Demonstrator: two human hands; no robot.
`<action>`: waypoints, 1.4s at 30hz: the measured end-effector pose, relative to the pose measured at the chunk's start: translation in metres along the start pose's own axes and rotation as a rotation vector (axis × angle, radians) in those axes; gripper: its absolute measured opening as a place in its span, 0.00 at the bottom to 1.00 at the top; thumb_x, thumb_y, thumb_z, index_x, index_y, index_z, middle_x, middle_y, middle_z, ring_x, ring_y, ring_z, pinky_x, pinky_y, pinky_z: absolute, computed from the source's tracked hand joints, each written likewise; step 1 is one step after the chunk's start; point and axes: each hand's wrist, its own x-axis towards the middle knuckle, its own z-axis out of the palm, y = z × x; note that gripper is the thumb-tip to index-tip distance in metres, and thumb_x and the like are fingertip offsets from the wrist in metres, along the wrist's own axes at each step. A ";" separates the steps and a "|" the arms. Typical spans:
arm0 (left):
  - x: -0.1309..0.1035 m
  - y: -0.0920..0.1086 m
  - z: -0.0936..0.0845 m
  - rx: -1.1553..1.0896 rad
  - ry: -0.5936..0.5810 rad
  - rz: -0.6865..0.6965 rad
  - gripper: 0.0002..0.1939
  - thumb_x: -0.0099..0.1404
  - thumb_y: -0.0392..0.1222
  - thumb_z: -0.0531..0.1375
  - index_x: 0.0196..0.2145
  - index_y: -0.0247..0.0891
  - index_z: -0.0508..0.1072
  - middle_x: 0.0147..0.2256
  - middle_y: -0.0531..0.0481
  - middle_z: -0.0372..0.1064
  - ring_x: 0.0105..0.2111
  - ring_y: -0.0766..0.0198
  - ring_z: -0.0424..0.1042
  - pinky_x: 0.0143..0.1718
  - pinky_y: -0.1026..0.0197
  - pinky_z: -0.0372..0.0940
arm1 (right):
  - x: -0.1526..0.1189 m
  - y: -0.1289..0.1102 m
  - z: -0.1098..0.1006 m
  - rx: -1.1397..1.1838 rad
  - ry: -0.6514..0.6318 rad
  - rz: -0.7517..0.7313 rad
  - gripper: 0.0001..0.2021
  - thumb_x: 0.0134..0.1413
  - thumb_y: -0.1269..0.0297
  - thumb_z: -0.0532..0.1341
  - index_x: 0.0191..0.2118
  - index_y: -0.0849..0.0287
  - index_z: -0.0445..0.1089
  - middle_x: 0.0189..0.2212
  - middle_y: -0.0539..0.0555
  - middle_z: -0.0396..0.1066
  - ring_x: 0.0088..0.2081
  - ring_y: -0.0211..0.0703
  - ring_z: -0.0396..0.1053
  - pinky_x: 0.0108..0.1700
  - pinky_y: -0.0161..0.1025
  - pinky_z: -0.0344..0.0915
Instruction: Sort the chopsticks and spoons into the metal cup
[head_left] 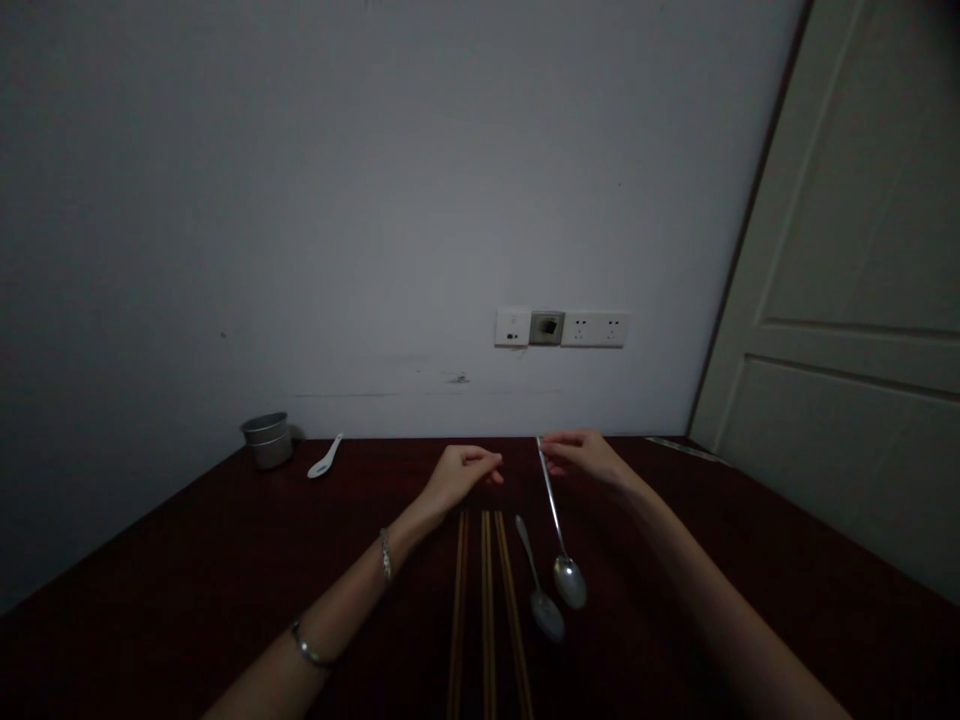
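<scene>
My right hand [581, 455] pinches the handle tip of a long metal spoon [553, 505], whose bowl points toward me. Left of it lies a shorter metal spoon [534, 580], its bowl also on the near side. Three pairs of wooden chopsticks [488, 610] lie side by side on the dark red table [375, 640], left of the spoons. Just beyond their far ends is my left hand [466, 475], thumb and fingers drawn together; whether anything small is between them is hidden.
At the back left stand a grey metal cup [268, 440] and a white spoon [325, 457]. The wall with sockets [595, 329] borders the table's far edge. A flat strip [686, 449] lies at the back right, near a pale door [847, 300].
</scene>
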 end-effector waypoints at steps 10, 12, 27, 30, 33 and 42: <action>0.020 -0.067 -0.041 0.096 0.198 -0.121 0.15 0.58 0.47 0.56 0.24 0.31 0.72 0.21 0.45 0.72 0.21 0.67 0.67 0.26 0.66 0.59 | 0.020 0.062 -0.031 -0.083 -0.007 0.239 0.03 0.42 0.74 0.64 0.23 0.66 0.69 0.16 0.49 0.68 0.18 0.30 0.66 0.24 0.27 0.67; 0.019 -0.073 -0.046 0.103 0.219 -0.149 0.15 0.58 0.46 0.55 0.24 0.31 0.72 0.21 0.44 0.72 0.21 0.67 0.67 0.25 0.66 0.58 | 0.020 0.067 -0.032 -0.102 -0.029 0.262 0.03 0.42 0.73 0.64 0.23 0.66 0.70 0.17 0.50 0.69 0.19 0.31 0.66 0.25 0.27 0.67; 0.019 -0.098 -0.061 0.110 0.231 -0.249 0.16 0.58 0.48 0.55 0.27 0.30 0.71 0.24 0.43 0.72 0.22 0.67 0.67 0.23 0.67 0.56 | 0.017 0.079 -0.030 -0.116 -0.172 0.339 0.01 0.45 0.76 0.61 0.27 0.66 0.69 0.19 0.50 0.70 0.21 0.32 0.68 0.28 0.29 0.69; 0.018 -0.100 -0.062 0.099 0.231 -0.257 0.15 0.58 0.47 0.55 0.27 0.30 0.71 0.23 0.44 0.72 0.21 0.68 0.66 0.23 0.67 0.56 | 0.018 0.082 -0.030 -0.096 -0.202 0.362 0.05 0.43 0.76 0.62 0.30 0.65 0.67 0.20 0.50 0.70 0.22 0.34 0.70 0.28 0.30 0.70; 0.018 -0.101 -0.063 0.094 0.231 -0.262 0.15 0.58 0.46 0.54 0.27 0.30 0.71 0.23 0.44 0.72 0.21 0.68 0.66 0.23 0.67 0.56 | 0.020 0.087 -0.031 -0.091 -0.216 0.374 0.08 0.42 0.78 0.62 0.32 0.64 0.65 0.21 0.50 0.70 0.22 0.35 0.70 0.28 0.31 0.70; 0.020 -0.106 -0.064 0.121 0.202 -0.262 0.16 0.57 0.49 0.56 0.26 0.31 0.72 0.23 0.45 0.72 0.21 0.68 0.66 0.24 0.66 0.55 | 0.019 0.086 -0.025 -0.265 -0.194 0.440 0.08 0.39 0.77 0.64 0.29 0.64 0.65 0.18 0.50 0.70 0.21 0.37 0.71 0.27 0.33 0.71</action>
